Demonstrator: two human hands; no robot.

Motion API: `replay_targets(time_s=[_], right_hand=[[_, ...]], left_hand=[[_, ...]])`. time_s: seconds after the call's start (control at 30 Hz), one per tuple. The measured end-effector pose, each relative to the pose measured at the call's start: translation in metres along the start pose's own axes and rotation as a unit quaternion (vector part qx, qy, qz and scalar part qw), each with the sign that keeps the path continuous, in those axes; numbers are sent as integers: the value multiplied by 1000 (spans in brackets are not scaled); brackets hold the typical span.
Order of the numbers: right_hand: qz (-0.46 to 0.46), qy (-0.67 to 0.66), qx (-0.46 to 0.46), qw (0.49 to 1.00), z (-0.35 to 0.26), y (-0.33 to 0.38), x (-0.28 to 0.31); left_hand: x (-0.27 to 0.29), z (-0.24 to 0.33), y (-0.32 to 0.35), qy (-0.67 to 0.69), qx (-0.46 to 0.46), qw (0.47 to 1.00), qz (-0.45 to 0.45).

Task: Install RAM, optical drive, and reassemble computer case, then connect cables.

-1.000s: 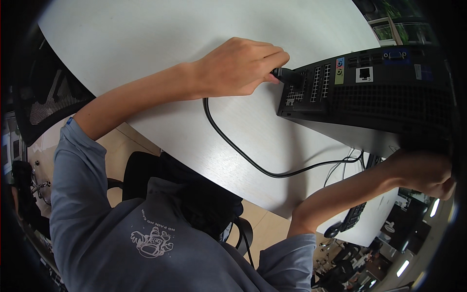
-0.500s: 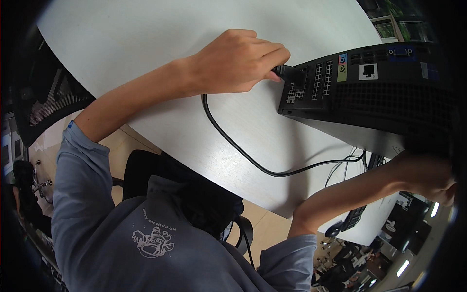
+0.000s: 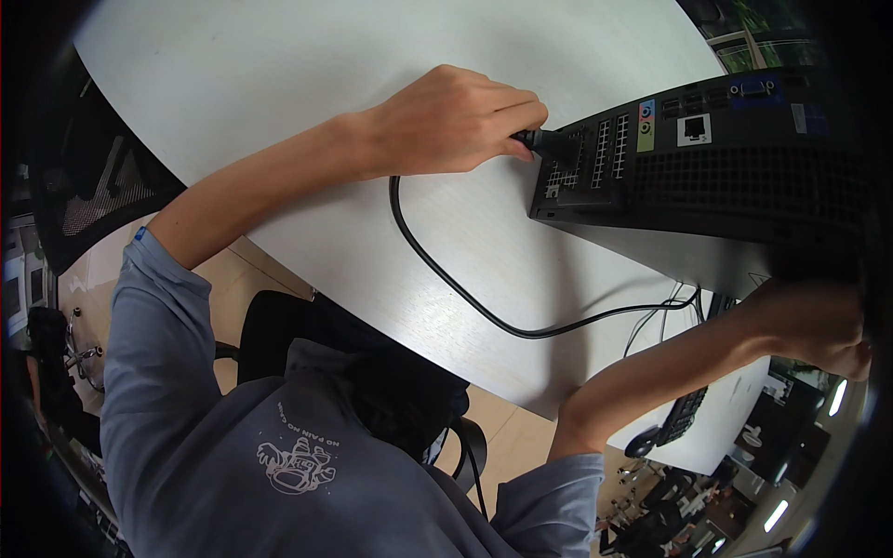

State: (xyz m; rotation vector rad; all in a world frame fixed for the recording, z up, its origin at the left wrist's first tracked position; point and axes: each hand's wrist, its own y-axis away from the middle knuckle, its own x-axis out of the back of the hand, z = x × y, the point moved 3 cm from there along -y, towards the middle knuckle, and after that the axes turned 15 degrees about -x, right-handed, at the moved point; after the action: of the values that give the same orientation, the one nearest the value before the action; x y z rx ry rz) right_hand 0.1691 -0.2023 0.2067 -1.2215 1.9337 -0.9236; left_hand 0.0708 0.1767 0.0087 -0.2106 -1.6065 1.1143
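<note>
My left hand (image 3: 462, 121) is closed around the black plug (image 3: 549, 143) of a power cord, at the near left end of a computer tower's back panel. Whether the plug is fully seated, I cannot tell. The black computer tower (image 3: 642, 241) lies on its side, its ports and vent grilles facing up and away. From below my left hand the power cord (image 3: 446, 281) loops across the white table toward the tower's underside. My right hand (image 3: 819, 321) is at the tower's far right end, against the dark picture rim; its fingers are mostly lost in shadow.
The white table (image 3: 307, 223) spans the middle, its front edge near my body. Beyond my right forearm are thin cables (image 3: 642, 325), a black keyboard (image 3: 684, 416) and a mouse (image 3: 642, 442). A mesh chair (image 3: 102, 186) stands at the left.
My left hand has shifted slightly down and left in the picture, still gripping the plug. The tower appears slightly shifted left. My right hand stays at its end.
</note>
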Motion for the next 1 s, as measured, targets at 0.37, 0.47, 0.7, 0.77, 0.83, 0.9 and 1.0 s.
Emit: replay_targets(time_s=[0.37,0.47,0.7,0.77,0.83,0.9,1.0], right_hand=[[44,207,145,967,-55,37,-54],[34,265,193,944,-68,33,-66],[51,442,313,839,-72,25,-55],[49,443,310,840,-68,17,-47],[49,444,307,841,-66,9,-44],[79,503,337,792,-66,9,-46],[148,753,331,549,-61,17,-52]], left_hand=[[3,-10,-9,108,72,991,-28],[5,-23,-1,231,161,958,-61],[13,-87,14,312,299,835,340],[19,-98,28,262,337,811,400],[26,-112,44,303,468,708,434],[33,-115,45,281,471,728,411],[32,-101,30,278,404,787,375]])
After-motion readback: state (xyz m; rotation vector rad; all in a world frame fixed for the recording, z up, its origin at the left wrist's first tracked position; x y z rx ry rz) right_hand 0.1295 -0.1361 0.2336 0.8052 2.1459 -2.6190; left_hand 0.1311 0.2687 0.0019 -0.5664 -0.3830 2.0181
